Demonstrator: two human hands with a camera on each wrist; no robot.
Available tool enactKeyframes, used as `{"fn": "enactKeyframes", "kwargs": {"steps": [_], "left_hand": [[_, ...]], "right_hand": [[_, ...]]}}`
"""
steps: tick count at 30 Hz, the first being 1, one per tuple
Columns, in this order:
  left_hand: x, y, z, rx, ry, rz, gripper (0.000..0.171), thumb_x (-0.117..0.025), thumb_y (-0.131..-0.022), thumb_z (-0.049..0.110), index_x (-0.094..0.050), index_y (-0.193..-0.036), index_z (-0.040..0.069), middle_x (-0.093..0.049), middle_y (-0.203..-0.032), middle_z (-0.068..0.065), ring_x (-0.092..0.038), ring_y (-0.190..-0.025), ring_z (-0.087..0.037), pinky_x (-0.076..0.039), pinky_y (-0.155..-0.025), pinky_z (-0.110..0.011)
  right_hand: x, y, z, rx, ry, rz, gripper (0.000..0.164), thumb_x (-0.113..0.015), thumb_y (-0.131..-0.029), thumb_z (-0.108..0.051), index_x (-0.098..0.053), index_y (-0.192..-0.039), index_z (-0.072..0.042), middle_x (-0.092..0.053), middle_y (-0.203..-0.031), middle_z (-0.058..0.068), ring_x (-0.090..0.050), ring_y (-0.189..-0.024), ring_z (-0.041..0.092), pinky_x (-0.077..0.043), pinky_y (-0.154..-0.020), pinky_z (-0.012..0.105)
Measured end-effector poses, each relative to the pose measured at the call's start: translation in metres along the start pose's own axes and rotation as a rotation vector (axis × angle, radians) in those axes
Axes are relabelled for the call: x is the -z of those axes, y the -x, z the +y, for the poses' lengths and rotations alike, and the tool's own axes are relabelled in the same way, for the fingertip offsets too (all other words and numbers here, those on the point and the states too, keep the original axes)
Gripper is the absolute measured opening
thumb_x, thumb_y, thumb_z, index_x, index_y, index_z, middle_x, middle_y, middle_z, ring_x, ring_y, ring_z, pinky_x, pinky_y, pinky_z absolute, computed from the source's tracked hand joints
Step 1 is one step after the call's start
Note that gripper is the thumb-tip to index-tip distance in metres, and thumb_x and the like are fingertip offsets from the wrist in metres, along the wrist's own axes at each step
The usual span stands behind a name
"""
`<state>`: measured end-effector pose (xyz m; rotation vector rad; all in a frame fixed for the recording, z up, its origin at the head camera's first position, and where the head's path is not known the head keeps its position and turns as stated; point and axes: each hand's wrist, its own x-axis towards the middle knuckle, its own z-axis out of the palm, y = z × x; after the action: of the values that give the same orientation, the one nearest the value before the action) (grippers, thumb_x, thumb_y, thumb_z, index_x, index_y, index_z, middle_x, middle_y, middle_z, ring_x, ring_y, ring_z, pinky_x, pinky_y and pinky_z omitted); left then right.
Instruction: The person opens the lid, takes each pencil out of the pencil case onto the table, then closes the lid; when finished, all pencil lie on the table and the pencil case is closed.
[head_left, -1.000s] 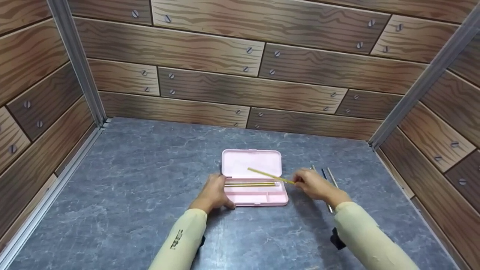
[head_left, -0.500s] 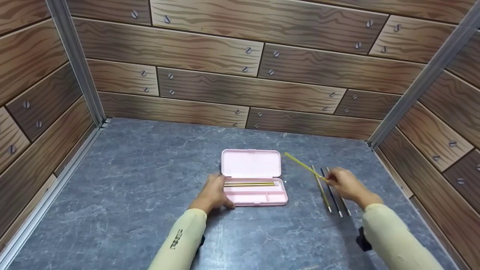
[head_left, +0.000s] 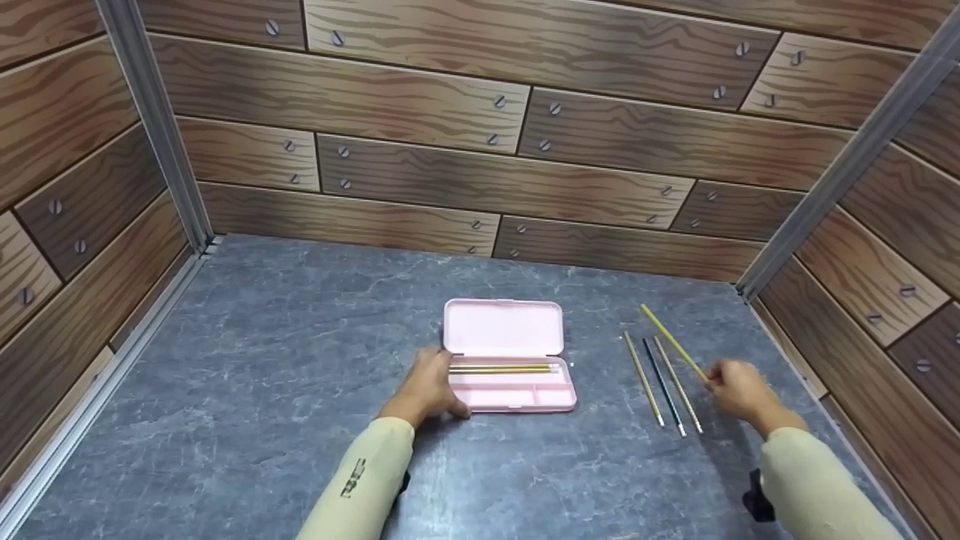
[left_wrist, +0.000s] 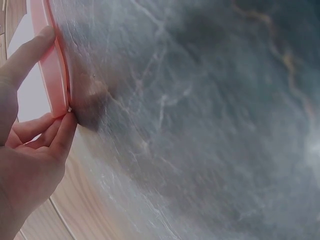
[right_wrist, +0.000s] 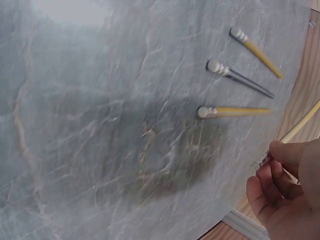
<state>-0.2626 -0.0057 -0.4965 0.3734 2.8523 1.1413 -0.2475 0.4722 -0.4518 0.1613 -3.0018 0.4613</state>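
A pink pencil case (head_left: 502, 327) lies with its lid raised on the table. Pencils (head_left: 499, 368) lie side by side in its long back compartment. My left hand (head_left: 426, 386) grips the case's left end; in the left wrist view its thumb and fingers (left_wrist: 64, 132) hold the pink edge. On the right, my right hand (head_left: 744, 391) pinches a yellow pencil (head_left: 670, 337) near its eraser end, with the other end pointing away. Left of that hand, a yellow pencil (head_left: 643, 377), a dark pencil (head_left: 664, 386) and another yellow pencil (head_left: 678, 384) lie on the table.
The grey marbled table (head_left: 300, 322) is enclosed by wood-patterned walls (head_left: 420, 165) at the back and sides. Metal posts (head_left: 169, 142) stand in the corners. The case's narrower front compartments (head_left: 491, 397) are separated by a small divider.
My right hand has moved right with the yellow pencil, away from the case, past the three loose pencils. The left hand has stayed on the case.
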Motion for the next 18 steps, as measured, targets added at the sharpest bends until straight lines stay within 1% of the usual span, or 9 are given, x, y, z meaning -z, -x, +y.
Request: {"fn": "enactKeyframes", "kwargs": {"steps": [5, 11, 14, 18], "left_hand": [[-0.0004, 0.0001, -0.0010, 0.011, 0.000, -0.001, 0.084, -0.100, -0.052, 0.015, -0.062, -0.124, -0.006, -0.059, -0.124, -0.022, -0.051, -0.121, -0.036, -0.046, -0.109, -0.047], [-0.0015, -0.0002, -0.0027, -0.008, -0.016, 0.006, 0.085, -0.100, -0.051, 0.016, -0.062, -0.123, -0.008, -0.059, -0.124, -0.023, -0.051, -0.123, -0.038, -0.045, -0.111, -0.047], [-0.0015, -0.0006, -0.0024, -0.005, -0.024, 0.004, 0.084, -0.101, -0.051, 0.017, -0.063, -0.121, -0.008, -0.060, -0.124, -0.023, -0.051, -0.124, -0.038, -0.045, -0.111, -0.046], [-0.0012, -0.0006, -0.0018, 0.004, -0.024, -0.001, 0.084, -0.100, -0.051, 0.017, -0.063, -0.123, -0.007, -0.059, -0.125, -0.023, -0.051, -0.124, -0.037, -0.045, -0.110, -0.047]], "right_hand": [[0.0018, 0.0036, 0.0054, -0.046, 0.025, -0.019, 0.011, -0.061, -0.084, -0.001, -0.066, -0.084, 0.008, -0.066, -0.074, 0.014, -0.057, -0.069, 0.021, -0.049, -0.062, 0.038], [0.0022, 0.0078, 0.0073, -0.103, 0.052, -0.097, 0.013, -0.059, -0.084, -0.005, -0.066, -0.079, 0.004, -0.061, -0.071, 0.008, -0.051, -0.064, 0.021, -0.045, -0.057, 0.037], [0.0009, 0.0094, 0.0079, -0.115, 0.057, -0.125, 0.011, -0.057, -0.081, -0.004, -0.065, -0.075, 0.002, -0.059, -0.069, 0.007, -0.051, -0.064, 0.021, -0.044, -0.056, 0.036], [-0.0026, 0.0098, 0.0078, -0.125, 0.051, -0.128, 0.010, -0.055, -0.074, -0.001, -0.062, -0.067, -0.002, -0.057, -0.065, 0.004, -0.049, -0.062, 0.020, -0.043, -0.054, 0.034]]}}
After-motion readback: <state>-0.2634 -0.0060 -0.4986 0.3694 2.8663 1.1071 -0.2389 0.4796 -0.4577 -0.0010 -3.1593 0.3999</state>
